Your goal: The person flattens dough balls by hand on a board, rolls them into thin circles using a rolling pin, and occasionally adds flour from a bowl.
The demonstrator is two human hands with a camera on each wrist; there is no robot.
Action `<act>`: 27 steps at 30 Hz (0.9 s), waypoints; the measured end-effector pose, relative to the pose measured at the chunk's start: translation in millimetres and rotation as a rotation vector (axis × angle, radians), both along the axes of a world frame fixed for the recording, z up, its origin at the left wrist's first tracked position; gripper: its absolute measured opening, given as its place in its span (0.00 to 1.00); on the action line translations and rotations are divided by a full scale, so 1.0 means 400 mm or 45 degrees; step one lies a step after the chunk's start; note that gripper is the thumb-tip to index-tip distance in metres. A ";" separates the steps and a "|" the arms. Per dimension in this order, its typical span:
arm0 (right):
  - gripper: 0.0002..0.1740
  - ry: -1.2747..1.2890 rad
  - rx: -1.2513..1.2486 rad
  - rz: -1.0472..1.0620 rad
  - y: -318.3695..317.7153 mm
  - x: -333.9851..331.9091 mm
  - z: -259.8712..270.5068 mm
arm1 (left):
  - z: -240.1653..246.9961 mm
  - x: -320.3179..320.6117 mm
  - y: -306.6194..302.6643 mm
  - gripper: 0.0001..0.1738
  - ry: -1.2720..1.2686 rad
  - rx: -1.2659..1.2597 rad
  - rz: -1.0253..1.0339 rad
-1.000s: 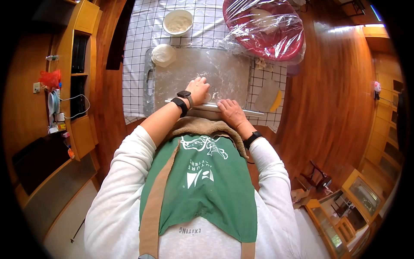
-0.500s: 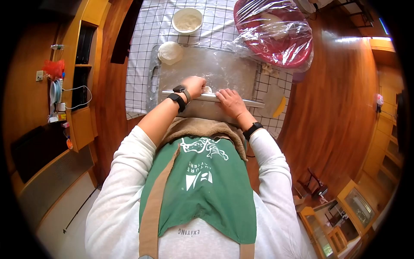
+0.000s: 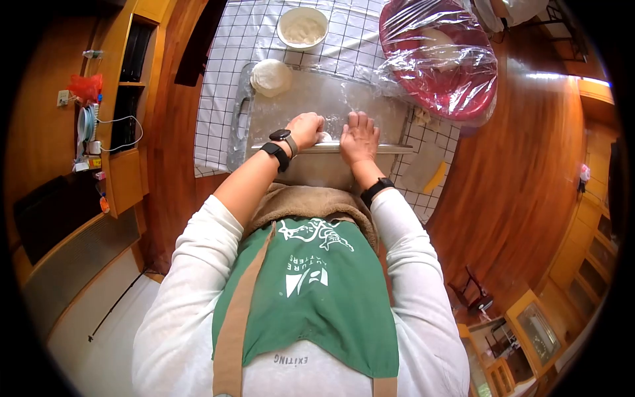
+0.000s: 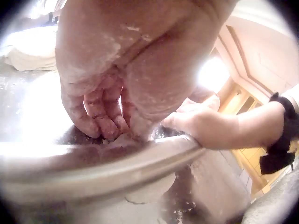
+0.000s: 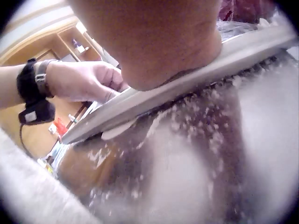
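A slim metal rolling pin (image 3: pixel 395 149) lies crosswise over the near part of a floured grey board (image 3: pixel 344 92). My right hand (image 3: pixel 360 135) presses on it with the palm, fingers straight and pointing away from me. My left hand (image 3: pixel 305 129) has curled fingers and pinches the edge of a small round dough wrapper (image 3: pixel 324 137). In the left wrist view, more of the wrapper (image 4: pixel 152 190) shows on the near side of the pin. The right wrist view shows a thin edge of dough (image 5: pixel 119 130) under the pin. Left fingertips (image 4: pixel 108 128) are right behind the pin.
A stack of white dough rounds (image 3: pixel 270 77) sits at the board's far left corner. Behind it stands a white bowl (image 3: pixel 302 28) of flour. A red basin (image 3: pixel 403 59) under plastic film is at the far right. A scraper (image 3: pixel 422 167) with a yellow edge lies right.
My left fingers have gone from spread to curled on the wrapper. The pin has moved away from my body. My right hand has slid forward, from fingers on the pin to palm on it.
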State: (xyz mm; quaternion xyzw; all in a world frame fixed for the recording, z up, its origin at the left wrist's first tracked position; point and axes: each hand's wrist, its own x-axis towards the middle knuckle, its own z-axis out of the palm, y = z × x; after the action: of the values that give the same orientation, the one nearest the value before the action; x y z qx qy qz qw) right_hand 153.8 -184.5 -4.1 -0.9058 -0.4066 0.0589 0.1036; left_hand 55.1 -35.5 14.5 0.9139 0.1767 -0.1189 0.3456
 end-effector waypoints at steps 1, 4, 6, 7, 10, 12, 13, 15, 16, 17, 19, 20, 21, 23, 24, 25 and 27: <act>0.19 -0.014 -0.033 -0.061 0.027 0.020 -0.003 | 0.007 -0.002 -0.004 0.06 -0.012 -0.009 0.012; 0.19 -0.002 -0.023 -0.130 0.028 0.004 0.011 | 0.016 0.000 -0.002 0.05 -0.014 -0.059 0.075; 0.18 -0.004 0.033 -0.140 0.000 -0.017 0.019 | -0.046 -0.008 -0.001 0.03 -0.061 -0.002 0.010; 0.18 0.007 0.035 -0.095 -0.034 -0.040 0.016 | -0.075 -0.011 0.002 0.03 -0.165 0.021 -0.008; 0.19 -0.023 0.050 -0.013 -0.038 -0.038 0.012 | -0.080 -0.015 -0.003 0.03 -0.264 0.053 -0.014; 0.19 -0.067 0.114 -0.129 0.011 -0.008 0.015 | -0.019 -0.012 -0.015 0.04 -0.159 0.024 0.050; 0.21 -0.047 0.074 -0.155 0.018 -0.003 0.012 | -0.018 -0.011 -0.016 0.06 -0.130 0.027 0.049; 0.23 -0.045 0.070 -0.109 -0.019 -0.040 0.015 | -0.007 -0.021 -0.024 0.06 -0.134 0.045 0.043; 0.24 -0.056 0.067 -0.051 -0.046 -0.053 0.019 | -0.002 -0.014 -0.025 0.05 -0.152 0.065 0.048; 0.27 -0.048 0.042 0.067 -0.076 -0.061 0.025 | 0.002 -0.005 -0.022 0.05 -0.167 0.068 0.046; 0.28 -0.016 0.106 0.202 -0.107 -0.054 0.042 | 0.005 -0.004 -0.016 0.05 -0.194 0.083 -0.077; 0.29 0.030 0.166 0.336 -0.119 -0.050 0.047 | 0.004 -0.005 -0.017 0.05 -0.203 0.089 -0.140; 0.28 0.149 0.125 0.417 -0.122 -0.038 0.073 | 0.004 0.001 -0.014 0.06 -0.131 0.016 -0.110; 0.26 0.144 0.081 0.592 -0.142 -0.023 0.062 | 0.008 -0.003 -0.013 0.07 -0.081 -0.122 0.006; 0.23 0.142 0.036 0.772 -0.147 -0.018 0.063 | 0.007 -0.006 -0.010 0.09 -0.027 -0.259 0.127; 0.21 0.165 0.021 0.815 -0.152 -0.018 0.070 | 0.004 -0.009 -0.006 0.09 -0.030 -0.254 0.123; 0.20 0.135 0.043 0.827 -0.167 -0.017 0.072 | -0.010 -0.019 -0.002 0.14 -0.038 -0.364 0.359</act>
State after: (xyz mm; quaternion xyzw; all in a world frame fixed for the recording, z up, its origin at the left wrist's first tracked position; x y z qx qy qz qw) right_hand 146.9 -251.4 24.8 -0.7226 -0.6693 0.1290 0.1154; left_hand 47.4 -36.1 10.7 0.8234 0.2792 -0.0796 0.4875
